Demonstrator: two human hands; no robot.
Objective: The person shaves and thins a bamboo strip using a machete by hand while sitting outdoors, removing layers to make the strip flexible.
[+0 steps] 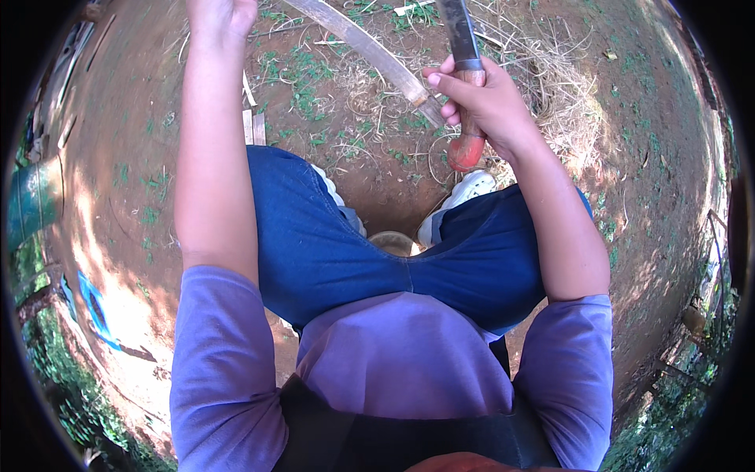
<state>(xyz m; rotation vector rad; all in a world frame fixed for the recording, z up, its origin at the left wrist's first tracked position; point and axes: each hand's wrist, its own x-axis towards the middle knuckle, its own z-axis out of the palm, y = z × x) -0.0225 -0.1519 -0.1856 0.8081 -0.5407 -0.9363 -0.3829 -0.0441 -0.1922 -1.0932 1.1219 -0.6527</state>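
Observation:
My right hand [495, 98] is wrapped around the wooden handle of a machete [458, 33]. Its dark blade points away from me, and the handle ends in a red, hooked butt. Just left of those fingers lies the near end of a long, curved, pale strip [368, 49], which looks like split bamboo. Its near end comes up to my fingertips; whether they touch it I cannot tell. The far end runs out of the top edge. At the upper left my left hand [222, 14] is cut off by the frame, with its fingers mostly hidden.
Pale shavings [562, 86] are strewn over the bare soil ahead and to the right. Flat wooden pieces [253, 126] lie beyond my left knee. Between my legs shows a round, pale brown surface [393, 242]. Far left are a blue object [96, 311] and a green one [33, 203].

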